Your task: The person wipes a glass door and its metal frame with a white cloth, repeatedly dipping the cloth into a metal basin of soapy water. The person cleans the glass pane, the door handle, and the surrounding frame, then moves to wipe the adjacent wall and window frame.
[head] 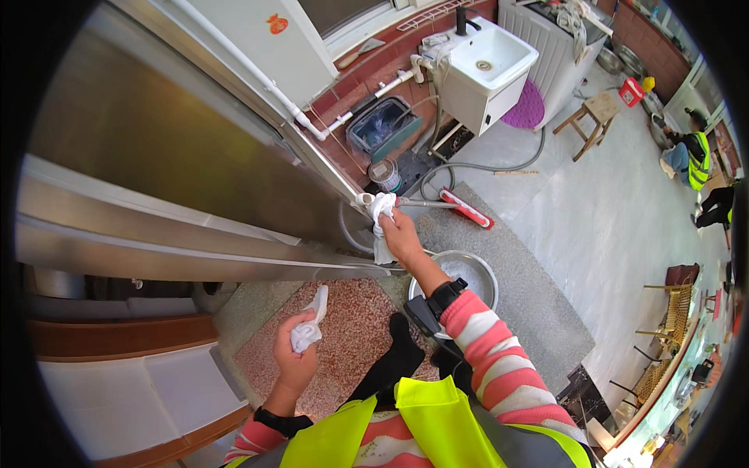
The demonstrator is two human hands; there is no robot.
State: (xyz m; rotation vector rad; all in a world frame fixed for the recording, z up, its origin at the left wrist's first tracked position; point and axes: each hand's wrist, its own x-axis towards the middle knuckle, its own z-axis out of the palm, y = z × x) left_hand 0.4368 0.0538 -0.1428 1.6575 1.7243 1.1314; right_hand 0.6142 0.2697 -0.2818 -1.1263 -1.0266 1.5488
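A crumpled white cloth (308, 329) is in the grip of my left hand (294, 357), one end standing up past the fingers. My right hand (402, 238) reaches forward with another white cloth (383, 217) bunched in it. That second cloth is beside the open end of a white pipe (364, 200), at the end of the metal-framed door panel (193, 181); whether it touches either one cannot be told. A round metal basin (468, 275) stands on the floor under my right forearm and is partly hidden by it.
A red-headed floor brush (467, 209) lies ahead beside a grey hose (485, 168). Farther off are a paint can (384, 174), a blue-grey tub (383, 126), a white sink (488, 58) and a wooden stool (598, 111). At far right a person (693, 155) crouches.
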